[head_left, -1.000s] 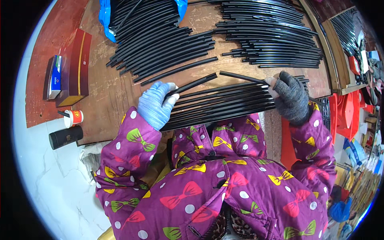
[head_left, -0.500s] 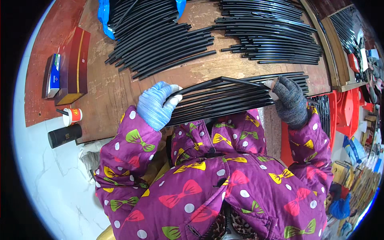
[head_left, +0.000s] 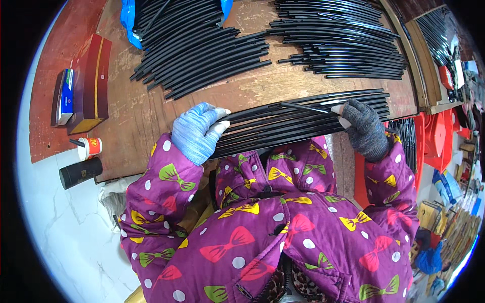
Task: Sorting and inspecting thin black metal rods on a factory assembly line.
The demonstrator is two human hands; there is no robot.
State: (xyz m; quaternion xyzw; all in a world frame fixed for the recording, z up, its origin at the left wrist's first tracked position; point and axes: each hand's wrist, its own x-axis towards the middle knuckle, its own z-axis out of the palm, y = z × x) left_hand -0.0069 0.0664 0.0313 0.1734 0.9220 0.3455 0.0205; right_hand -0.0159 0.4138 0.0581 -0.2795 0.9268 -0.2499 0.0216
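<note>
My left hand (head_left: 198, 133), in a light blue glove with whitish fingertips, is closed with thumb and finger on the end of a black tube (head_left: 253, 110). My right hand (head_left: 366, 130), in a dark grey glove with whitish fingertips, pinches a thinner black rod (head_left: 306, 107). Tube and rod meet between my hands; whether one sits inside the other I cannot tell. Beneath them, a row of long black rods (head_left: 283, 132) lies side by side along the table's near edge, just in front of my body.
Black tubes (head_left: 202, 60) lie at the far left by blue plastic (head_left: 129, 25); more black rods (head_left: 348, 45) lie far right. On the wooden table (head_left: 146, 113) stand a dark red box (head_left: 95, 83), a blue-white box (head_left: 66, 98) and a paper cup (head_left: 93, 146). Red plastic containers (head_left: 435, 139) stand right.
The tube and rod, raised in a peak between my hands before, have come down to lie lower and flatter over the row. Both hands have stayed nearly in place.
</note>
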